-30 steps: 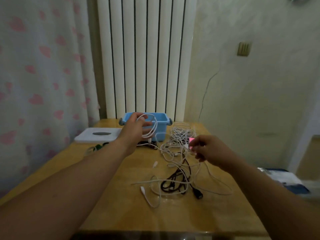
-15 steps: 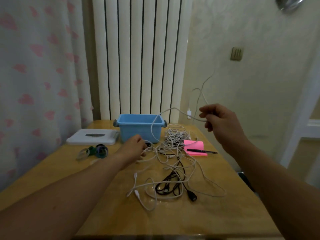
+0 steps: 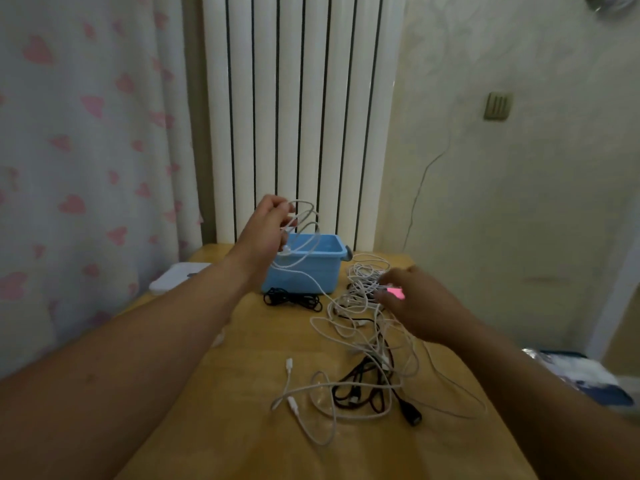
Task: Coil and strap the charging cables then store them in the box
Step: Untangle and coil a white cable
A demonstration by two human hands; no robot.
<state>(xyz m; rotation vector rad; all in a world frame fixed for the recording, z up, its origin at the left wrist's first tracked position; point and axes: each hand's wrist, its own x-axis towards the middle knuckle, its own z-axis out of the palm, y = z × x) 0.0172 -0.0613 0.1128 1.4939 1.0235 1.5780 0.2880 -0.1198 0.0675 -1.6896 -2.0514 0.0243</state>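
My left hand (image 3: 265, 226) is raised over the blue box (image 3: 311, 271) and grips several loops of a white cable (image 3: 306, 225). The free length of that cable runs down past the box front into the tangle of white cables (image 3: 363, 306) on the wooden table (image 3: 242, 393). My right hand (image 3: 419, 306) hovers low over that tangle beside a pink note pad (image 3: 396, 292), its fingers stretched out and blurred. A small black coiled cable (image 3: 291, 299) lies in front of the box. A black cable with a plug (image 3: 410, 414) and a loose white cable (image 3: 304, 407) lie nearer to me.
A white flat scale (image 3: 173, 278) sits at the table's back left, partly behind my left arm. The white radiator (image 3: 301, 109) stands behind the box, with a heart-patterned curtain (image 3: 86, 150) to the left. A bag (image 3: 581, 375) lies off the table's right edge.
My left hand rose from the table with white cable loops to above the box. My right hand dropped from shoulder height down to the cable tangle.
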